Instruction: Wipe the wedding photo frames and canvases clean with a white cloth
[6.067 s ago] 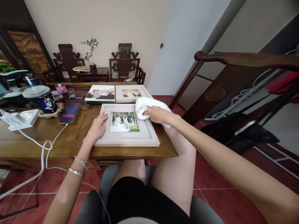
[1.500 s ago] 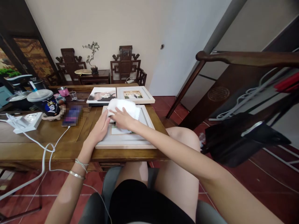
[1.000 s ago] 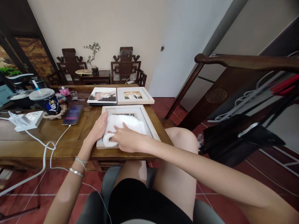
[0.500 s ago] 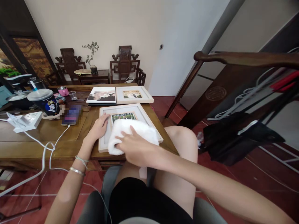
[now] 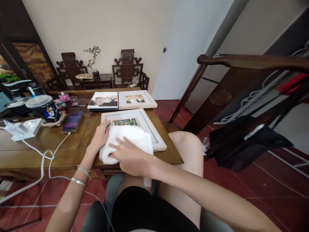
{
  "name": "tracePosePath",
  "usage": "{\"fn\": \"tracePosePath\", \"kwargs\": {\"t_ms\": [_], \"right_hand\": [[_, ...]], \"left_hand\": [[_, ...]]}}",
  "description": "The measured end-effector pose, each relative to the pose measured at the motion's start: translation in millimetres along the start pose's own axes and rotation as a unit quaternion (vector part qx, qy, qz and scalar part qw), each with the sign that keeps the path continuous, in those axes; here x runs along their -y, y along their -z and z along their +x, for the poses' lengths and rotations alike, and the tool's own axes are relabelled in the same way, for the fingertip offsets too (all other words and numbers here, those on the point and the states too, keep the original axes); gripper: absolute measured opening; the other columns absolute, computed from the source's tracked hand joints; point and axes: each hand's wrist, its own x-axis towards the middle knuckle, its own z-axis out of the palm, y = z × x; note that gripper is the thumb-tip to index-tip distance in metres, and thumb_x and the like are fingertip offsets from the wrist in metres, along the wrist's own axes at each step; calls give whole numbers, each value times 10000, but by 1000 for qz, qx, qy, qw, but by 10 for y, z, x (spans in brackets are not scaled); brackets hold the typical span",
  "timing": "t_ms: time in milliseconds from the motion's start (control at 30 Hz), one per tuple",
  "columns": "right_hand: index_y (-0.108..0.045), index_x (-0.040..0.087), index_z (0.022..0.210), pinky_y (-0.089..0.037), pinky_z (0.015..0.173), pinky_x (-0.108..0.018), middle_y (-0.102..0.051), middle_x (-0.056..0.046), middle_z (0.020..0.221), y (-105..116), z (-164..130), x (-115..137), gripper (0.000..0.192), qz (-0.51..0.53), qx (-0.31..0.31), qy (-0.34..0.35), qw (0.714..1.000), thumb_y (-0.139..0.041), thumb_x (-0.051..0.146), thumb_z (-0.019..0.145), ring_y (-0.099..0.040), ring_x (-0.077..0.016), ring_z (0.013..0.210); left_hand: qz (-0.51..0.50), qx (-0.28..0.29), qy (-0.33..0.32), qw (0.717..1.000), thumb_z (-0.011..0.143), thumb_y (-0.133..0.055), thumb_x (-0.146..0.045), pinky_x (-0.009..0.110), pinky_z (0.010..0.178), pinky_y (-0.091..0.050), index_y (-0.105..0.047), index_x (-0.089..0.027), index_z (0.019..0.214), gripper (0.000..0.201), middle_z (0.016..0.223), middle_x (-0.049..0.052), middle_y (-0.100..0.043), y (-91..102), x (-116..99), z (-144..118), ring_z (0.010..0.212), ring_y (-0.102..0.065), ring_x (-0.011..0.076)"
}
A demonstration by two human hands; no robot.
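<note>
A pale wooden photo frame [image 5: 152, 130] with a wedding picture lies flat at the near edge of the wooden table [image 5: 48, 141]. My left hand [image 5: 100, 135] rests flat on the frame's left side, fingers spread. My right hand [image 5: 130, 156] presses a white cloth [image 5: 130, 138] onto the frame's near left corner, and the cloth hides the lower part of the picture.
Behind the frame lie a second framed photo [image 5: 136, 99] and a photo album [image 5: 103, 100]. To the left are a phone [image 5: 72, 121] on a white cable, a lidded cup [image 5: 44, 108], a power strip [image 5: 24, 128]. A dark wooden rail [image 5: 241, 61] stands at right.
My right hand has dragged the cloth from the frame's far right corner across the picture down to its near left corner. My left hand has stayed on the frame's left side.
</note>
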Motion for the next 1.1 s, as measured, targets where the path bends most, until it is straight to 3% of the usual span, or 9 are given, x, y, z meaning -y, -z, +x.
{"fn": "tracePosePath", "kwargs": {"t_ms": [167,333,433,533,633,733,833,1000,1100], "right_hand": [[-686,108,1147,-285,1105,-599,-477,-158,1475,-77,-335,-122,527,4,-14,-41,999,-450,-43,701,-324,-392,1404],[-752,179,896,-368,1096,-483,-603,-118,1360,-34,-856,-529,496,29,-31,-115,992,-412,-60,625,-411,-314,1378],[-751,227,906,-402,1079,-460,-546,-61,1426,-46,-983,-817,510,50,-23,-161,985,-406,-39,641,-416,-294,1378],[-748,236,931,-372,1103,-484,-497,-30,1469,-72,-904,-1094,506,51,-27,-167,984,-406,-29,670,-414,-294,1379],[-742,219,950,-314,1138,-494,-576,-61,1398,-79,-657,-1366,479,42,-37,-158,986,-414,-50,728,-398,-290,1389],[-675,194,1103,-424,1037,-512,-599,-102,1325,-59,-360,-1613,240,31,-54,-159,985,-543,128,915,-536,-288,1246],[-582,191,1230,-530,881,-462,-588,-93,1271,-46,-141,-1769,336,22,-70,-163,984,-605,358,940,-612,-239,1060],[-596,173,1216,-472,967,-528,-568,-106,1323,-110,-149,-1721,306,15,-80,-166,983,-606,296,936,-563,-281,1176],[-670,143,1098,-276,1117,-594,-492,-144,1454,-146,-359,-1514,350,27,-68,-155,985,-460,3,856,-292,-332,1433]], "left_hand": [[-3,17,-12,1000,891,-362,-125,439,1159,-335,-617,-114,1247,438,1352,145,-606,21,22,29,1369,-452,266],[-2,37,-23,999,893,-383,-135,472,1147,-353,-630,-158,1241,428,1337,107,-624,32,16,50,1371,-450,266],[-3,49,-29,998,892,-395,-143,468,1147,-354,-620,-154,1258,430,1360,102,-608,40,18,60,1375,-444,257],[-5,60,-37,998,898,-405,-164,466,1149,-349,-610,-151,1268,422,1380,108,-590,57,15,63,1368,-455,253],[-5,66,-42,997,904,-414,-178,461,1151,-342,-615,-138,1255,406,1383,132,-582,79,6,64,1362,-461,261],[-2,67,-44,997,905,-413,-177,451,1150,-347,-621,-113,1240,400,1377,156,-581,99,-6,64,1357,-467,267],[4,61,-42,997,904,-413,-177,448,1139,-366,-624,-123,1237,398,1366,144,-594,109,-23,60,1342,-488,261],[16,34,-32,999,912,-406,-180,431,1121,-395,-631,-149,1220,383,1337,117,-624,93,-52,57,1285,-550,248],[24,20,-27,999,913,-396,-170,426,1112,-401,-648,-135,1188,375,1302,137,-644,82,-69,59,1251,-578,257]]}}
